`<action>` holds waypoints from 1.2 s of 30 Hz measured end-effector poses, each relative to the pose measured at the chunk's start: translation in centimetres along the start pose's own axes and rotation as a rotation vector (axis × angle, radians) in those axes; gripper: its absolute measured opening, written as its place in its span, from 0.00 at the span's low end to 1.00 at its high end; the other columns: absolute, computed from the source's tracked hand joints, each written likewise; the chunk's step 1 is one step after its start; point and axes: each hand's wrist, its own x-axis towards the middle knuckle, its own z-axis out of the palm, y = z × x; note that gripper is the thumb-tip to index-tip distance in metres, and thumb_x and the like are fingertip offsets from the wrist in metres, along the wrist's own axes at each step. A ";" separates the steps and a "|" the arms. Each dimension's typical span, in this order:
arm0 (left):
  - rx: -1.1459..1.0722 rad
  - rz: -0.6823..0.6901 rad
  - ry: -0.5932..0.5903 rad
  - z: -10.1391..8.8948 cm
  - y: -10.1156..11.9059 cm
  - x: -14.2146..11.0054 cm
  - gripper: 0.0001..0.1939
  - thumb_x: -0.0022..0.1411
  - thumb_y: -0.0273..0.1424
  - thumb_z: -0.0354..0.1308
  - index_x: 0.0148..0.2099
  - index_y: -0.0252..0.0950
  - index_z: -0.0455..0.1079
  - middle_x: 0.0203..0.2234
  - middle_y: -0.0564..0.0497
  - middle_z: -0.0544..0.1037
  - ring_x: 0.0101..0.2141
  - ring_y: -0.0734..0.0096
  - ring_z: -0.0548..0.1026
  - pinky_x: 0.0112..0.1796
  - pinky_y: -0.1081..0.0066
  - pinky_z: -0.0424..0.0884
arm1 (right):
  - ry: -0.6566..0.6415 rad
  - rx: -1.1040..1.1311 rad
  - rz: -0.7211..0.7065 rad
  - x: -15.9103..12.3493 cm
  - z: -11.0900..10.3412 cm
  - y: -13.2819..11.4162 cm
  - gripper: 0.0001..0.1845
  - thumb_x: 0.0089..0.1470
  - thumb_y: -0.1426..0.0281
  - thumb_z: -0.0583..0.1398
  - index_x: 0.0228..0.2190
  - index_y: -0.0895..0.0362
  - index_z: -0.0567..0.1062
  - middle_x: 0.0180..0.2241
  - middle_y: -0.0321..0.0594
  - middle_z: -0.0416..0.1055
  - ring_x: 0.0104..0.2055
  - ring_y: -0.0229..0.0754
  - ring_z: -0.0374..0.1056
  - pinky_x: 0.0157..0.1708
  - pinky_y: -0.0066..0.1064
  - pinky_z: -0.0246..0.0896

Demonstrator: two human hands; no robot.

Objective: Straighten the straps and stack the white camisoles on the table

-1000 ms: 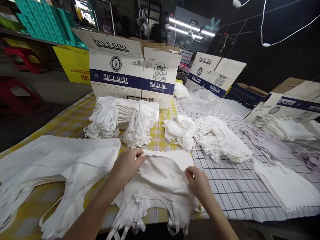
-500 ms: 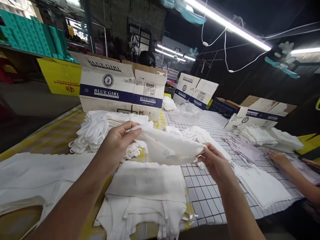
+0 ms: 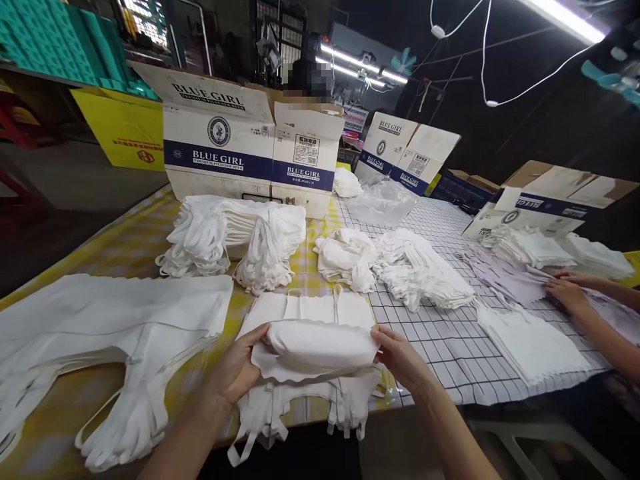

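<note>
In the head view, a white garment [image 3: 317, 347] is held stretched between the two hands, over the near edge of the worktop [image 3: 425, 343]. Its left end is pinched by the left grip [image 3: 240, 367], its right end by the right grip [image 3: 400, 353]. Beneath it, more white strapped fabric [image 3: 305, 307] is spread, with straps hung over the edge. To the left, a white layered stack [image 3: 165, 303] is laid. Beyond, a strapped bundle [image 3: 240, 233] is set before an open carton [image 3: 220, 143], and a crumpled white piece [image 3: 346, 257] is placed beside a white pile [image 3: 420, 270]. At far right, lilac fabric [image 3: 510, 275] is touched by a co-worker's hand [image 3: 570, 295].
</note>
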 end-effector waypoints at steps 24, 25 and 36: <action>1.848 0.346 0.139 1.6 -1.6 -0.3 0.27 0.54 0.38 0.53 0.55 0.33 0.60 0.45 0.38 0.73 0.46 0.54 0.71 0.40 0.66 0.65 | 0.048 -0.432 -0.155 -1.1 -0.2 1.3 0.16 0.53 0.56 0.55 0.24 0.56 0.66 0.22 0.31 0.57 0.23 0.35 0.55 0.24 0.27 0.53; 1.850 0.322 0.137 1.8 -1.5 -0.3 0.25 0.55 0.38 0.52 0.54 0.33 0.62 0.44 0.38 0.74 0.45 0.54 0.72 0.39 0.66 0.65 | 0.076 -0.483 -0.176 -0.9 -0.1 1.4 0.16 0.53 0.57 0.55 0.24 0.56 0.66 0.23 0.32 0.57 0.23 0.35 0.55 0.24 0.27 0.54; 1.851 0.301 0.173 2.8 -1.2 0.0 0.15 0.56 0.37 0.50 0.42 0.36 0.71 0.35 0.40 0.78 0.39 0.51 0.74 0.33 0.65 0.63 | 0.288 -1.063 -0.247 0.5 3.3 3.0 0.22 0.43 0.59 0.62 0.39 0.55 0.67 0.35 0.41 0.69 0.38 0.47 0.64 0.39 0.36 0.54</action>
